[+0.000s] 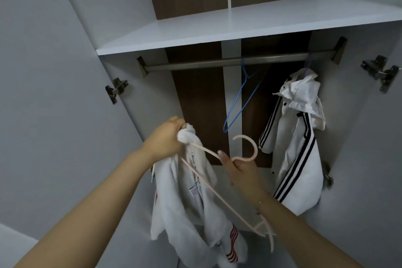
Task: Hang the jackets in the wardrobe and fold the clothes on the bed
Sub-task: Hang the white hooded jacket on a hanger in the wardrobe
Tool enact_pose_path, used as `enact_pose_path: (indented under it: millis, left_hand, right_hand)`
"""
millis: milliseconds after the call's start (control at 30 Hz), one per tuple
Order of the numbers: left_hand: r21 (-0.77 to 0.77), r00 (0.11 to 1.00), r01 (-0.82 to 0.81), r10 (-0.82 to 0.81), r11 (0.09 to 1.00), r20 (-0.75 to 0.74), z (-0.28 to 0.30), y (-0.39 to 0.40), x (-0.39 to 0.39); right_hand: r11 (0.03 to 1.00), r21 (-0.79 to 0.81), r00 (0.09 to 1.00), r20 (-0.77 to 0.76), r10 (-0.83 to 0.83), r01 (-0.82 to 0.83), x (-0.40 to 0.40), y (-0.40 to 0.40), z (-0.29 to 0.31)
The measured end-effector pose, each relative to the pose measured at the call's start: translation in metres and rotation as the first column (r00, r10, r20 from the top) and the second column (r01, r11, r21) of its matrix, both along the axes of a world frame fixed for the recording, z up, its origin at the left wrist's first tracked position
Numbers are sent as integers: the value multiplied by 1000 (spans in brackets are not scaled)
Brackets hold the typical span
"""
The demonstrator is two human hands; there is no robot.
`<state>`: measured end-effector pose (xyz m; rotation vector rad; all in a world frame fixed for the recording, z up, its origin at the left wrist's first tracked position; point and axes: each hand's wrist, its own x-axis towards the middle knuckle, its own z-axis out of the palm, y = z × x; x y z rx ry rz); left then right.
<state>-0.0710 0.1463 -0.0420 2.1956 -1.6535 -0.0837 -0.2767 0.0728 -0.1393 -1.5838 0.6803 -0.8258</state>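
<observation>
Head view: left hand [166, 137] clenches a bunched white jacket [191, 198], which hangs straight down below the fist. Right hand [241, 169] pinches the pink hanger [245, 148] just under its hook, one hanger arm reaching into the jacket. In the wardrobe [239, 26], a striped jacket [298, 137] and blue hanger [241, 102] hang on the rail [195, 65].

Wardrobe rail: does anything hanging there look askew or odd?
Yes. The empty blue hanger hangs tilted on the rail, one arm pointing steeply down. The black-striped white jacket at the right end hangs bunched, its hood crumpled over the hanger rather than draped squarely.
</observation>
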Motion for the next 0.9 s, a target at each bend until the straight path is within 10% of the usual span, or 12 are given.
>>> enact_pose_path:
  millis: [200, 333, 567, 767, 900]
  left_hand:
    - [91, 960, 131, -103, 987, -260, -18, 30, -23]
    - [-62, 984, 85, -74, 995, 162, -19, 32, -13]
    - [-60, 962, 217, -203, 974, 185, -11, 2, 19]
    - [-228, 932, -92, 3, 969, -364, -33, -3, 40]
    - [-257, 832, -152, -17, 954, -555, -32, 9, 57]
  right_hand:
    - [998, 57, 999, 52, -11, 8, 24, 8, -13]
    - [997, -58, 995, 74, 63, -59, 28, -4, -5]
    - [890, -437, 990, -106, 89, -127, 38, -49, 35]
    - [576, -814, 947, -241, -211, -78, 31, -75, 60]
    - [564, -778, 946, 116, -304, 276, -7, -67, 17]
